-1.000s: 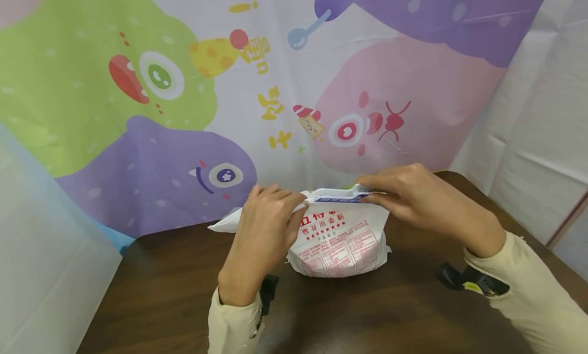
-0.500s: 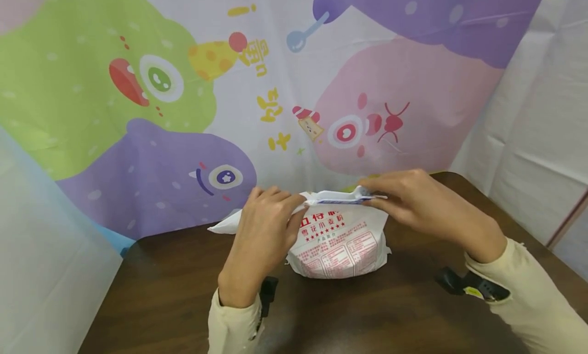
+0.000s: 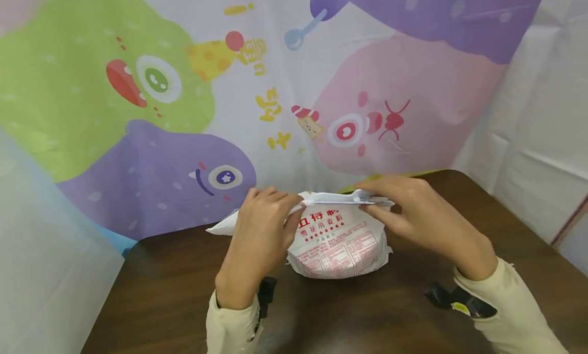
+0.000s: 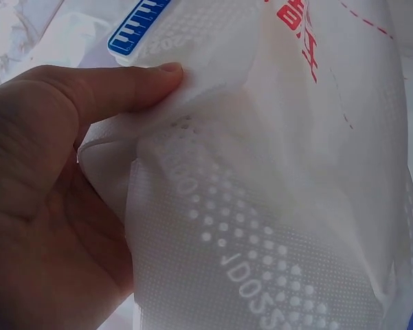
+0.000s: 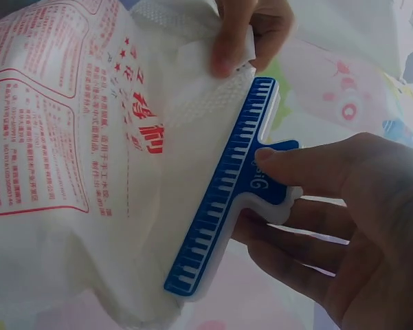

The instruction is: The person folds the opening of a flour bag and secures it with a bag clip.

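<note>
Desk: dark wood grain, nearest me at 6 o'clock, carrying everything listed below.
Sleeves: cream cuffs at 7 and 4 o'clock, a black wrist camera strapped under each.
Left hand: at 10 o'clock of the bag, I log the thumb and fingers pinching the gathered left corner of the bag's top; the left wrist view shows the thumb pressed on the white woven fabric.
Bag: white woven sack with red print, standing upright at desk centre, 12 o'clock from me, mouth folded flat.
Clip: blue-and-white sealing clip with a toothed bar, lying along the folded mouth.
Right hand: at 2 o'clock of the bag, thumb and fingers grasping the clip's handle tab.
Change: against the frames of a second ago I see the right hand and clip lower and nearer me, the clip more level over the fold; left hand unmoved.
Reading: I judge the clip is being seated on the mouth; whether it bites fully I cannot tell.
Backdrop: cartoon-monster cloth, farthest, 12 o'clock.
</note>
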`<act>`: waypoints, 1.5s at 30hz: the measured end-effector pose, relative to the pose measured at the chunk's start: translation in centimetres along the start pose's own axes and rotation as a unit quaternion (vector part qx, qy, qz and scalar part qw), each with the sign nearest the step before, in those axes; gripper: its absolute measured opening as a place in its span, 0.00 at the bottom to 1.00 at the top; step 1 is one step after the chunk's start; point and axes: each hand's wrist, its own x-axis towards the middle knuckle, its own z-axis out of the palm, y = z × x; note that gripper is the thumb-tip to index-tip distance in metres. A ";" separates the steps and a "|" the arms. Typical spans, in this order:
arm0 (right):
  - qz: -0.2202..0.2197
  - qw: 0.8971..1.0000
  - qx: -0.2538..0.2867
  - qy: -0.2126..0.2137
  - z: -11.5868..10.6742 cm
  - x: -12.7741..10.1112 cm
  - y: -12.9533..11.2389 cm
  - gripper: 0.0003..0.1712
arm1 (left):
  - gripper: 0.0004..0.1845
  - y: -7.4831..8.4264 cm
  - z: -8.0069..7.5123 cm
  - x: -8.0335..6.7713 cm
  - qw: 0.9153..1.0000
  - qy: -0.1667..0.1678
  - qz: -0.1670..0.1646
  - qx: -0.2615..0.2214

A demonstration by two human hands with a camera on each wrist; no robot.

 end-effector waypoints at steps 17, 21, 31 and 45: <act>-0.025 0.998 -0.051 -0.001 0.5 0.7 -1.4 0.20 | 0.05 0.3 -1.0 0.1 0.998 0.047 0.028 -0.015; -0.035 0.997 -0.066 0.002 0.3 0.4 -1.5 0.20 | 0.03 0.3 -0.7 0.0 0.997 0.058 0.039 -0.016; -0.057 0.993 -0.098 0.013 0.5 0.1 -1.5 0.19 | 0.02 0.6 -0.5 0.0 0.996 0.070 0.046 -0.010; -0.047 0.993 -0.110 -0.012 1.0 -0.6 -1.3 0.17 | 0.04 1.6 -0.9 -0.2 0.999 0.036 0.025 0.027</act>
